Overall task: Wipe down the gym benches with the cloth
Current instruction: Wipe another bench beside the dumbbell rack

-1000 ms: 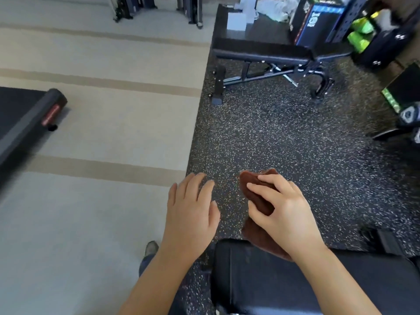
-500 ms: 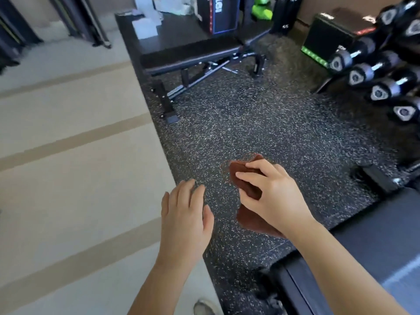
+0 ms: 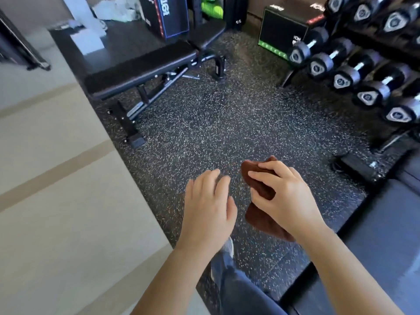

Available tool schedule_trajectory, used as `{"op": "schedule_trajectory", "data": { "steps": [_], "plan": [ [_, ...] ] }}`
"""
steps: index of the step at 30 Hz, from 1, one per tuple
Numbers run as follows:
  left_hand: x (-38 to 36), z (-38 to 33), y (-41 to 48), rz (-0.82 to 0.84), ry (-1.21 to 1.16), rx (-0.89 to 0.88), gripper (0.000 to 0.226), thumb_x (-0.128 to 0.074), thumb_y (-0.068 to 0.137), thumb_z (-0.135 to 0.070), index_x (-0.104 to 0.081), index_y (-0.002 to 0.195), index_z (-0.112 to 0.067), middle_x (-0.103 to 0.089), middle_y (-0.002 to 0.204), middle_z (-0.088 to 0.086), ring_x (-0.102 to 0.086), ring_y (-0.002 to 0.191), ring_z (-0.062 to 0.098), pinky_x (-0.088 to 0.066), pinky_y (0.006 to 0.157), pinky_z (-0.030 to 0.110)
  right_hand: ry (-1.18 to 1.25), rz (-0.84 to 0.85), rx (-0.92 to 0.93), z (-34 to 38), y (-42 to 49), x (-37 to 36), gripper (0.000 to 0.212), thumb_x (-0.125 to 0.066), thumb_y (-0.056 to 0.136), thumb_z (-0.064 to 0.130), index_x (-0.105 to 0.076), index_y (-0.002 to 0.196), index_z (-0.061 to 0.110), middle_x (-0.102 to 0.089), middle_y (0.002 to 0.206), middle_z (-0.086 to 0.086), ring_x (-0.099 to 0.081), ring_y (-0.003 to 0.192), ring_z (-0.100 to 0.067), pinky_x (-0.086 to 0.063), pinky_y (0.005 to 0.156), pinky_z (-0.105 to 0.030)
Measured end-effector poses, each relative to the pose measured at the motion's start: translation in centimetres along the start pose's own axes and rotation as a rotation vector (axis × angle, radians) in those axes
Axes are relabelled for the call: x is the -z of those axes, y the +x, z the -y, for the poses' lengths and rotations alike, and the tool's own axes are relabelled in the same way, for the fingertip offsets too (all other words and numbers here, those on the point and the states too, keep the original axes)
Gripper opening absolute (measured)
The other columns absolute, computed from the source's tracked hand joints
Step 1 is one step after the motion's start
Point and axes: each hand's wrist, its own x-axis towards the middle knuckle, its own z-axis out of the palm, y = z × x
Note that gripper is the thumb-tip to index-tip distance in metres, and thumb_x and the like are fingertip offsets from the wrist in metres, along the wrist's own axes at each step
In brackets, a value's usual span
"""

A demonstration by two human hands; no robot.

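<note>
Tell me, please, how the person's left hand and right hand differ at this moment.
The left hand holds nothing, while the right hand grips the brown cloth. The left hand's fingers lie nearly straight; the right hand's fingers curl round the cloth. Both are bare, backs up, held over the speckled floor.

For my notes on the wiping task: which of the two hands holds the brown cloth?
The right hand: its fingers curl round the brown cloth. The left hand beside it has straight fingers and holds nothing.
</note>
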Motion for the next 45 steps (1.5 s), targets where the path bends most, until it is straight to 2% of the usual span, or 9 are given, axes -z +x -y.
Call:
{"op": "schedule_trajectory", "data": {
  "steps": [3, 7, 13, 16, 20, 22, 25, 37, 45],
  "plan": [
    [-0.5, 1.2, 6.2, 0.039, 0.012, 0.000, 0.041, -0.038, 0.087, -0.027, -0.062, 0.112, -0.005, -0.058, 0.118, 0.012, -0.055, 0.112, 0.032, -0.046, 0.090, 0.054, 0.008, 0.019, -0.002, -2.3, 5.8, -0.6, 0.030, -0.063, 0.071, 0.028, -0.074, 0.098, 0.019, -0.065, 0.105, -0.003, -0.059, 0.076, -0.032, -0.055, 0.066, -0.043],
    [-1.7, 1.7, 14.7, 0.019, -0.033, 0.034, 0.043, -0.038, 0.086, -0.030, -0.062, 0.113, -0.006, -0.059, 0.117, 0.011, -0.056, 0.109, 0.030, -0.046, 0.094, 0.047, 0.010, 0.016, 0.001, -5.3, 12.6, -0.3, 0.029, -0.061, 0.073, 0.030, -0.074, 0.096, 0.019, -0.066, 0.105, -0.002, -0.059, 0.075, -0.032, -0.055, 0.064, -0.042],
    [-4.9, 1.8, 24.5, 0.034, -0.070, -0.041, 0.040, -0.041, 0.086, -0.028, -0.062, 0.112, -0.006, -0.058, 0.115, 0.009, -0.055, 0.107, 0.026, -0.046, 0.091, 0.043, -0.029, -0.007, -0.035, -10.6, 20.7, -0.6, 0.035, -0.052, 0.076, 0.037, -0.074, 0.094, 0.019, -0.065, 0.104, -0.003, -0.058, 0.073, -0.031, -0.054, 0.059, -0.043],
    [-6.9, 2.6, 29.3, 0.053, -0.067, -0.075, 0.037, -0.045, 0.086, -0.027, -0.061, 0.112, -0.007, -0.058, 0.116, 0.008, -0.053, 0.107, 0.025, -0.048, 0.089, 0.045, -0.043, -0.021, -0.064, -13.0, 24.7, -1.0, 0.032, -0.054, 0.075, 0.036, -0.074, 0.095, 0.019, -0.065, 0.105, -0.001, -0.059, 0.075, -0.031, -0.054, 0.059, -0.045],
    [-10.1, 3.9, 37.0, 0.096, -0.055, -0.124, 0.038, -0.045, 0.086, -0.028, -0.061, 0.112, -0.007, -0.058, 0.117, 0.009, -0.054, 0.109, 0.028, -0.049, 0.088, 0.051, -0.061, -0.050, -0.101, -16.5, 31.3, -2.2, 0.039, -0.047, 0.076, 0.040, -0.074, 0.096, 0.020, -0.065, 0.106, -0.002, -0.059, 0.077, -0.032, -0.054, 0.063, -0.045],
    [-11.9, 4.9, 41.2, 0.094, -0.052, -0.158, 0.032, -0.057, 0.084, -0.021, -0.062, 0.112, -0.006, -0.058, 0.117, 0.010, -0.055, 0.110, 0.029, -0.048, 0.088, 0.053, -0.100, -0.074, -0.104, -18.2, 35.2, -2.7, 0.038, -0.047, 0.076, 0.039, -0.074, 0.095, 0.020, -0.065, 0.106, -0.002, -0.059, 0.076, -0.032, -0.055, 0.063, -0.044],
    [-13.6, 6.3, 48.2, 0.141, -0.080, -0.221, 0.037, -0.068, 0.080, -0.017, -0.061, 0.115, -0.004, -0.057, 0.119, 0.011, -0.054, 0.113, 0.030, -0.047, 0.089, 0.054, -0.174, -0.078, -0.163, -20.7, 41.4, -2.9, 0.030, -0.057, 0.073, 0.034, -0.074, 0.093, 0.020, -0.066, 0.104, -0.002, -0.059, 0.075, -0.033, -0.055, 0.061, -0.045],
    [-19.8, 8.7, 72.8, 0.149, -0.003, -0.308, 0.037, -0.071, 0.075, -0.016, -0.065, 0.110, -0.006, -0.060, 0.117, 0.014, -0.056, 0.113, 0.034, -0.045, 0.092, 0.058, -0.193, -0.112, -0.281, -31.6, 61.5, -4.6, 0.029, -0.062, 0.071, 0.031, -0.074, 0.095, 0.021, -0.065, 0.106, 0.000, -0.059, 0.078, -0.030, -0.055, 0.065, -0.045],
    [-27.3, 7.0, 92.5, 0.136, -0.004, -0.366, 0.038, -0.074, 0.072, -0.016, -0.065, 0.109, -0.006, -0.061, 0.115, 0.015, -0.058, 0.111, 0.035, -0.045, 0.092, 0.057, -0.180, -0.199, -0.322, -44.1, 77.8, -6.2, 0.028, -0.063, 0.070, 0.030, -0.074, 0.094, 0.019, -0.065, 0.105, -0.001, -0.059, 0.076, -0.030, -0.055, 0.064, -0.044]
  ]
}}
